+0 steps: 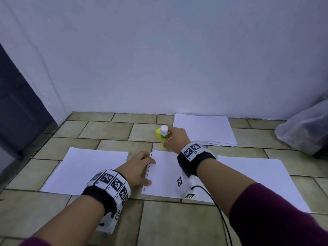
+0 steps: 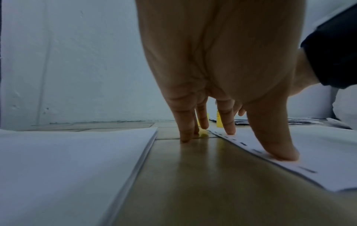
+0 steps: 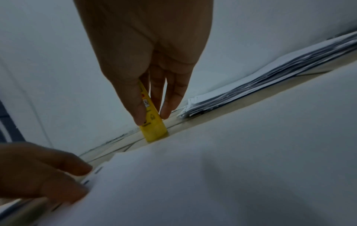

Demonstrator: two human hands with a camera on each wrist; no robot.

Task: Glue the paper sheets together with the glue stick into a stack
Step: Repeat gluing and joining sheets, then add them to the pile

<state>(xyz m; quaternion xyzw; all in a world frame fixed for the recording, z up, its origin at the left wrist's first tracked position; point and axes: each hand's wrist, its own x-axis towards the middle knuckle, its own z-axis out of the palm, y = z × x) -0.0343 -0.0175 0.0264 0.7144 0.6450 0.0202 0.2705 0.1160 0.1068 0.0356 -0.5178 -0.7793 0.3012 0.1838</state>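
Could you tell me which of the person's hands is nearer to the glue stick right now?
The right. The right hand grips the upright glue stick itself, while the left hand rests nearer the person, fingers on the left edge of the middle paper sheet.

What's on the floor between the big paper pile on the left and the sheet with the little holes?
Only the left hand: fingertips on bare tile, thumb on the holed sheet. The head view shows it beside the left pile.

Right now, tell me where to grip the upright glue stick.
Grip the glue stick round its yellow barrel, from the right side as the right hand does. It stands upright, uncapped, white glue exposed on top, so keep fingers below that.
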